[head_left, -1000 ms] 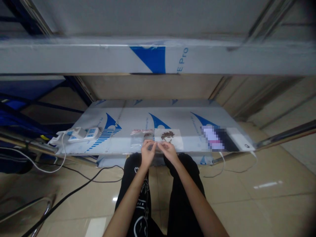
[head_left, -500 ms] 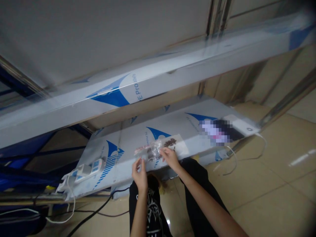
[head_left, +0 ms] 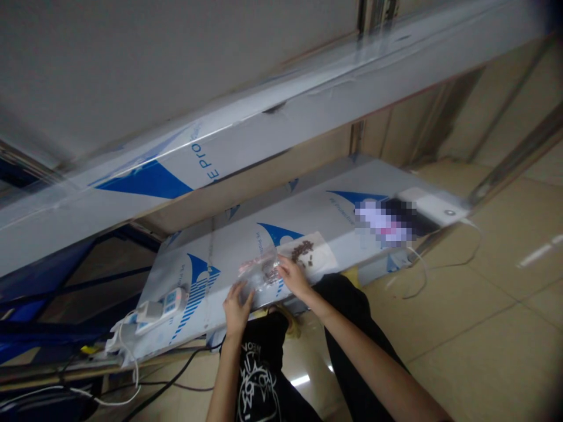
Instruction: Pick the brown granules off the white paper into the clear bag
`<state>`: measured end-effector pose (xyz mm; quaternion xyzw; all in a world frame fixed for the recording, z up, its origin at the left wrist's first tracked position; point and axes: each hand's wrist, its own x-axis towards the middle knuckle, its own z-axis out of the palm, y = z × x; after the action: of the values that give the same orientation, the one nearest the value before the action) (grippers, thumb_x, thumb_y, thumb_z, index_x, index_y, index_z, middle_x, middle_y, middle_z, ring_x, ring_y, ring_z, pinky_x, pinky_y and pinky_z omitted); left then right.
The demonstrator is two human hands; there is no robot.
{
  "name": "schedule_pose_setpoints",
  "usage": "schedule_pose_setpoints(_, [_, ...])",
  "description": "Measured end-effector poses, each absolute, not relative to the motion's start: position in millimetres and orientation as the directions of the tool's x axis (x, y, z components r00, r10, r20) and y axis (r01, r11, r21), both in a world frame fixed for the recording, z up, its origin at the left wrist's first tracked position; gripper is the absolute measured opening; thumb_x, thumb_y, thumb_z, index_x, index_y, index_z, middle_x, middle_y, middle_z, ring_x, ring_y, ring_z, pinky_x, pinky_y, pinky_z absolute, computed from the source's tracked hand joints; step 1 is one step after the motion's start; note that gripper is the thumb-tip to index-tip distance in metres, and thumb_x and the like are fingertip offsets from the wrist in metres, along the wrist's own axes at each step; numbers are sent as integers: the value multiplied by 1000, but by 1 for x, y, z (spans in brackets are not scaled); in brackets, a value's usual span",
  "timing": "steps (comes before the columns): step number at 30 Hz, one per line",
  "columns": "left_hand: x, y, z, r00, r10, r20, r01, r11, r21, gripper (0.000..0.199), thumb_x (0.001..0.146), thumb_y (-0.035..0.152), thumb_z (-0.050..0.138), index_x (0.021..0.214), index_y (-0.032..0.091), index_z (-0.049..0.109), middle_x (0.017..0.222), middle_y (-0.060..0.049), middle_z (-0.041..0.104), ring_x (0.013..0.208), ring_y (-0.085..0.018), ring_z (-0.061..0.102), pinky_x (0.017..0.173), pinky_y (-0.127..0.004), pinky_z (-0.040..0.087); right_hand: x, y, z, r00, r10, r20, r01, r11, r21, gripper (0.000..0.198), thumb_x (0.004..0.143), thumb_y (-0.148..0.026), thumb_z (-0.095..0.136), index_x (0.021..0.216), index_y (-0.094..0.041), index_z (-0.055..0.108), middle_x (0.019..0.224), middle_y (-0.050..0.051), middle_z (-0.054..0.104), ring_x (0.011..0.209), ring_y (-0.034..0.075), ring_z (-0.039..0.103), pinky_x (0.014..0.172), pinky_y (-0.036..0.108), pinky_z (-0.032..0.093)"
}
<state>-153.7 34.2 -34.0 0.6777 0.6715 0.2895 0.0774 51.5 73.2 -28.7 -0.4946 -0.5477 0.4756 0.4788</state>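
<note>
We have one view only, a head-worn camera, so no second view overlaps it. It looks forward and down, from above our lap, onto the low shelf (head_left: 308, 217) in front of us. The frame is rolled: the shelf edge runs up toward the right. An upper shelf (head_left: 272, 123) crosses the top, near the lens. Both forearms enter from the bottom edge; left hand (head_left: 236, 305) and right hand (head_left: 294, 278) sit near centre, at arm's length. Floor tiles (head_left: 484, 305) fill the right.
</note>
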Motion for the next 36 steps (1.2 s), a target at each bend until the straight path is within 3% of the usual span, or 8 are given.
schedule_pose_setpoints(4, [-156, 35, -35, 20, 973, 228, 938, -97, 333, 42, 71, 43, 58, 105, 18, 60, 114, -12, 58, 111, -27, 49, 90, -43, 40, 44, 71, -30, -93, 995, 20, 122, 31, -992, 37, 80, -14, 43, 116, -17, 50, 68, 1, 67, 58, 15, 62, 61, 27, 49])
schedule_pose_setpoints(8, [-151, 33, -34, 76, 985, 157, 957, -116, 265, 40, 75, 41, 54, 109, 21, 57, 116, -10, 57, 113, -26, 48, 91, -43, 38, 41, 68, -29, -86, 996, -1, 138, 11, -990, 37, 80, -17, 45, 116, -17, 51, 83, 5, 68, 58, 14, 62, 58, 27, 50])
schedule_pose_setpoints(12, [-147, 31, -30, 91, 990, 108, 959, -116, 257, 33, 79, 37, 51, 107, 21, 59, 116, -9, 58, 110, -23, 51, 92, -42, 37, 42, 66, -29, -36, 999, 22, 243, 30, -969, 37, 77, -20, 51, 114, -16, 53, 93, 9, 66, 65, 17, 62, 62, 29, 51])
schedule_pose_setpoints(19, [-146, 27, -25, 80, 993, 82, 959, -100, 267, 24, 82, 30, 46, 97, 25, 64, 113, -5, 60, 108, -22, 53, 93, -42, 35, 45, 62, -28, -34, 976, 213, 372, 210, -904, 37, 76, -18, 52, 113, -16, 56, 111, 12, 56, 82, 19, 58, 76, 34, 48])
schedule_pose_setpoints(25, [-145, 21, -24, 30, 972, 233, 953, -98, 286, 22, 80, 22, 47, 90, 23, 66, 104, -7, 64, 108, -25, 52, 88, -41, 37, 47, 58, -29, -71, 982, 173, 379, 187, -906, 30, 78, -20, 51, 106, -20, 60, 115, 9, 52, 73, 15, 58, 74, 34, 48])
schedule_pose_setpoints(31, [-141, 13, -10, -205, 869, 451, 900, -14, 436, 19, 77, 28, 49, 84, 19, 65, 96, -8, 65, 99, -25, 56, 86, -42, 38, 52, 55, -26, -47, 984, 173, 361, 179, -915, 27, 77, -20, 53, 101, -21, 62, 111, 8, 53, 65, 11, 56, 71, 31, 48])
schedule_pose_setpoints(34, [-137, 7, -3, -450, 750, 485, 767, 46, 640, 25, 79, 36, 45, 89, 18, 60, 94, -8, 64, 93, -22, 58, 85, -38, 40, 56, 52, -21, -42, 981, 189, 351, 191, -917, 23, 77, -20, 53, 97, -20, 63, 106, 7, 55, 63, 10, 55, 67, 28, 48])
schedule_pose_setpoints(36, [-133, 1, -1, -613, 671, 417, 599, 51, 799, 28, 80, 40, 43, 92, 17, 55, 90, -8, 65, 89, -20, 59, 83, -36, 42, 58, 49, -18, -54, 978, 201, 332, 207, -920, 21, 78, -21, 52, 95, -20, 64, 100, 6, 59, 63, 11, 56, 65, 27, 48])
